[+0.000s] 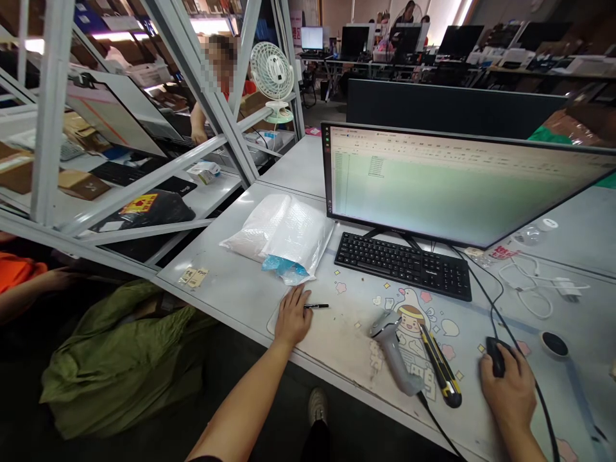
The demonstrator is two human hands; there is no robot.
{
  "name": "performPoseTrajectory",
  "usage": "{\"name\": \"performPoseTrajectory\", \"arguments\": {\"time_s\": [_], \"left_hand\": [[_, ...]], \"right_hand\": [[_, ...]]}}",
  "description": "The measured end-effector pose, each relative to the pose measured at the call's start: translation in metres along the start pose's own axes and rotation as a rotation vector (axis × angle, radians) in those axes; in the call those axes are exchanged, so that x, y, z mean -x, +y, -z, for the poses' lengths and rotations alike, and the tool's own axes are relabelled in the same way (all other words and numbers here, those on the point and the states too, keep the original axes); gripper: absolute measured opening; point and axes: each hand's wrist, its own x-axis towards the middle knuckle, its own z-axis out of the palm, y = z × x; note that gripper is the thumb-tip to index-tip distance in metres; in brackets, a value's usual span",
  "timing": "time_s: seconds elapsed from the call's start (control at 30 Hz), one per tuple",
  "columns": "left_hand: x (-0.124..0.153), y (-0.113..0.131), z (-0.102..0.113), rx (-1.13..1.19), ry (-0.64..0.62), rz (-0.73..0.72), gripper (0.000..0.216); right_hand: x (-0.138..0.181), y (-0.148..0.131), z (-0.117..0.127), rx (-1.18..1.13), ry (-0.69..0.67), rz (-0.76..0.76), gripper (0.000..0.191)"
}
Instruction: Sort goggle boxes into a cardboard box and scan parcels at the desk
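While my right hand (507,385) cups the mouse (495,356) at the counter's (240,289) near right, my left hand (292,317) lies flat, fingers apart, at the left end of the pen (318,306), just near of the parcel (283,234); I judge lifting the pen would need a pinch.

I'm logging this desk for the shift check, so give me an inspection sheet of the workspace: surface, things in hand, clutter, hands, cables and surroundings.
Surface: grey desk with a printed desk mat.
Job's things: mouse under the right hand; pen beside the left hand.
Clutter: scanner, utility knife, padded mailers, paper labels, black disc.
Hands: left flat and open on the mat; right cupped over the mouse.
Cables: black mouse cable runs back past the keyboard; white charger cable lies loose.
Surroundings: monitor, shelving, fan, green bag on the floor, another person behind the shelving.
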Motion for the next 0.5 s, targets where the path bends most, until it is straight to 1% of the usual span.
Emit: {"name": "performPoseTrajectory", "arguments": {"time_s": [0.17,0.5], "left_hand": [[-0.0001,-0.0003,-0.0003,0.010,0.006,0.001,0.052],[-0.0003,-0.0026,-0.0050,-0.012,0.021,-0.023,0.051]], "right_hand": [[0.0004,-0.0001,-0.0004,0.020,0.002,-0.008,0.054],[-0.0038,-0.0086,0.0056,0.060,-0.015,-0.022,0.058]]}}
